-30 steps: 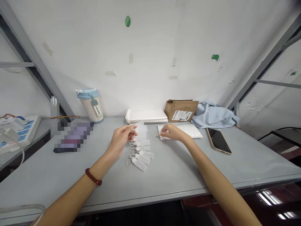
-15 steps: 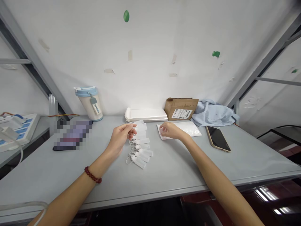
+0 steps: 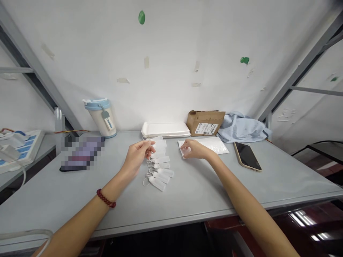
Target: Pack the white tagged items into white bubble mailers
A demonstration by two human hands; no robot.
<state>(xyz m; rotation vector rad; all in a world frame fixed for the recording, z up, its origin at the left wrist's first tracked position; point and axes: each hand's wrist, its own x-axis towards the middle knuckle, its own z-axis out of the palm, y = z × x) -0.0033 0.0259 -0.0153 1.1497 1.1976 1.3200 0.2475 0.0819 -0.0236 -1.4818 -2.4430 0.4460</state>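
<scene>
My left hand (image 3: 137, 154) hovers at the left side of a row of small translucent white squeeze bottles (image 3: 161, 172) with thin loop cords. Its thumb and index finger are pinched together, the other fingers curled; what they hold, if anything, I cannot make out. My right hand (image 3: 195, 148) is bent over the left end of a white bubble envelope (image 3: 214, 145) lying flat. Its curled fingers and thumb are at the envelope's edge and seem to grip it. The farthest bottles partly overlap behind the left fingertips.
Against the wall stand a blue-lidded tumbler (image 3: 101, 117), a stack of white envelopes (image 3: 166, 129), a cardboard box (image 3: 205, 123) and a bunched blue cloth (image 3: 242, 127). A phone (image 3: 247, 156) lies at right, a blurred-out purple item (image 3: 83, 153) at left. A power strip (image 3: 23, 150) is far left.
The right hand's fingers have shifted slightly at the envelope's left end. The left hand keeps its pinch in nearly the same place. The whole view has moved a little.
</scene>
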